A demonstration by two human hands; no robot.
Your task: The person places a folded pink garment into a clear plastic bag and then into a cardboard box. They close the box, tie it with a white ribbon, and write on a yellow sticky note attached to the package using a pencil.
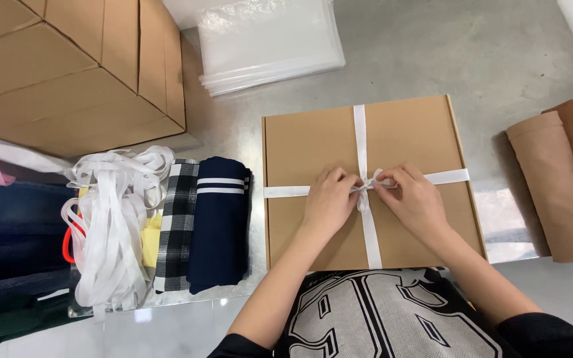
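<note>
Both hands' fingers [353, 182] on ribbon knot [366, 187], mid-box [313, 142].

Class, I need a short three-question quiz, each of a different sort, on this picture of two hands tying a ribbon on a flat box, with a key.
1. True or false: the white ribbon crosses the flat brown cardboard box both lengthwise and crosswise.
2. What lies directly left of the box? A) navy folded cloth with white stripes B) tan fabric rolls C) clear plastic bags
3. Fill in: the left hand and right hand meet at the ribbon's ____.

Key: 1 true; 2 A; 3 knot, where the bands cross.
</note>
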